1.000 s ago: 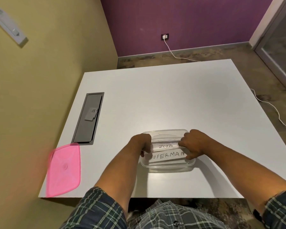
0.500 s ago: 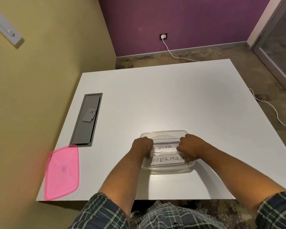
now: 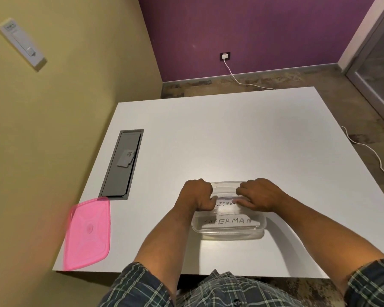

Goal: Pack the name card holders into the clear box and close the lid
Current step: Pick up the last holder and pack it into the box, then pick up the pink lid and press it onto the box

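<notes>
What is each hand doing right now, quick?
Left hand: fingers curled on the ZEBRA card holder in the clear box.
Right hand: gripping that holder's other end.

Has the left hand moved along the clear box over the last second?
Yes. The left hand has slid toward the far end of the clear box: the whole word SUPERMAN on the near card holder now shows nearer than it.

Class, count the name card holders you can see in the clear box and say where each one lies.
2. The ZEBRA holder lies mid-box, held between both hands; the SUPERMAN holder lies along the near wall of the clear box. More may be hidden under the hands.
</notes>
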`<state>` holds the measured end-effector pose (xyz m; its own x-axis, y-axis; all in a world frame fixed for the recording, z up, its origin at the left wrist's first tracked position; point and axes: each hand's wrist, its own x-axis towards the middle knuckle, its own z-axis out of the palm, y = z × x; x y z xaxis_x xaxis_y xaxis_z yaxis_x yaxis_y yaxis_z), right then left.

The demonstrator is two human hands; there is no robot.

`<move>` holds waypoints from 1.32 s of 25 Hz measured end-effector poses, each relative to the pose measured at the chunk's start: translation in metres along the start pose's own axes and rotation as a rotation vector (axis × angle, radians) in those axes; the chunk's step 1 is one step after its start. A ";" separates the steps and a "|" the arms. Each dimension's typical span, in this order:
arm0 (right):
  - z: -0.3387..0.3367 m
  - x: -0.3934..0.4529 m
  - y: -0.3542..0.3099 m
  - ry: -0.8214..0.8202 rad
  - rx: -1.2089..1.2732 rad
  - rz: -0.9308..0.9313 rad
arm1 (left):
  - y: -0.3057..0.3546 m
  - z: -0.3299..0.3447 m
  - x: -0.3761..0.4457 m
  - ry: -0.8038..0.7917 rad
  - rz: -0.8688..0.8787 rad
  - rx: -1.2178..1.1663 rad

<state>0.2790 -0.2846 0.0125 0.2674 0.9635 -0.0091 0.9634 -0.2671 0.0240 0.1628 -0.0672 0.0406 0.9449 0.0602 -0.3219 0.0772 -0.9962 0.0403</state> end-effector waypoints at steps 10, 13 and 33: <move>-0.012 0.061 0.002 0.068 0.076 0.301 | -0.051 -0.004 -0.028 0.344 -0.219 -0.033; -0.015 0.092 -0.011 -0.005 0.029 0.247 | -0.072 0.000 -0.044 0.236 -0.343 -0.079; -0.004 0.337 -0.264 -0.221 -0.009 -0.340 | -0.231 0.115 -0.217 -0.076 -1.158 -0.461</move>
<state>0.1151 0.1109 0.0067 -0.0677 0.9701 -0.2330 0.9977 0.0675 -0.0092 -0.0968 0.1430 -0.0078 0.2272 0.8674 -0.4426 0.9695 -0.2443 0.0189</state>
